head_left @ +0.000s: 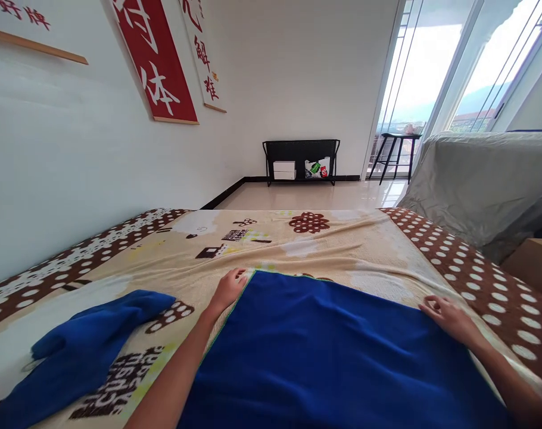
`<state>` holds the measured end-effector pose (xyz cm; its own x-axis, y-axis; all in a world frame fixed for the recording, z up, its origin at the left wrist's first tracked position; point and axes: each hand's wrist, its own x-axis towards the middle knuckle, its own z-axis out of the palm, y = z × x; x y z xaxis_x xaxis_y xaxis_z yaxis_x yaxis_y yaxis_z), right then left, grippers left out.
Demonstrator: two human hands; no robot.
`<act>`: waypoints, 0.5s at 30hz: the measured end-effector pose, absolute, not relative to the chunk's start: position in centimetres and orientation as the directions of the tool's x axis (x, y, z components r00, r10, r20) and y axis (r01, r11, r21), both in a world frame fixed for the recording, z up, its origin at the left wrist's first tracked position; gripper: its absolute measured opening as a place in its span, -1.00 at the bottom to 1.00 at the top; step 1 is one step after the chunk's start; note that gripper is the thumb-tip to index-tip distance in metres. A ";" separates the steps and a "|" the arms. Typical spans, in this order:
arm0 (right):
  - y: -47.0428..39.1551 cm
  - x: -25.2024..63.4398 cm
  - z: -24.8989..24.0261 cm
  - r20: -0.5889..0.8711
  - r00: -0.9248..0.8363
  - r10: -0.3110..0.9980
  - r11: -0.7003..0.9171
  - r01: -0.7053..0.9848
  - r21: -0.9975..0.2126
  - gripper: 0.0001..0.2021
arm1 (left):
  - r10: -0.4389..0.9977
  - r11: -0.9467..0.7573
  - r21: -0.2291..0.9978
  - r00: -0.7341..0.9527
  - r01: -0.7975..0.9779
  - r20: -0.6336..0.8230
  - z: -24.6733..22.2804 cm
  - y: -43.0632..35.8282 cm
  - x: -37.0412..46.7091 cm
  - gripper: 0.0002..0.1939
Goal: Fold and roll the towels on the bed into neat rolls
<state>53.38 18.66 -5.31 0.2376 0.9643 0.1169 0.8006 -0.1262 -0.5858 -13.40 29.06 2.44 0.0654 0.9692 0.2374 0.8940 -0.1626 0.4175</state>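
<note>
A large blue cloth with a thin green edge lies spread over a patterned blanket, with soft wrinkles across it. At its far left corner is my left hand, fingers closed on the edge. My right hand is at the far right corner, thumb and fingers pinched together on the fabric. The near part of the cloth runs out of view at the bottom. To the left of my left arm, a second blue cloth lies crumpled on the blanket.
Brown polka-dot borders edge the blanket. A wall with hanging scrolls rises on the left. Beyond stand a black rack and a stool. A plastic-covered piece of furniture and a cardboard box are at right.
</note>
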 end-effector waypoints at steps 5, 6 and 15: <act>18.4 51.7 -4.8 -0.022 0.040 0.999 -0.046 0.811 -0.583 -0.52 | 0.965 -0.167 0.362 0.077 0.917 0.252 -1.1 34.4 -8.7 -0.62; 17.7 51.8 -4.6 -0.048 0.001 0.999 -0.029 0.809 -0.586 -0.54 | 0.964 -0.174 0.355 0.085 0.918 0.253 -1.7 34.6 -8.3 -0.63; 16.9 52.3 -0.8 -0.079 -0.127 0.989 0.055 0.800 -0.597 -0.70 | 0.980 -0.138 0.465 0.051 0.874 0.194 -2.3 36.3 -11.9 -0.66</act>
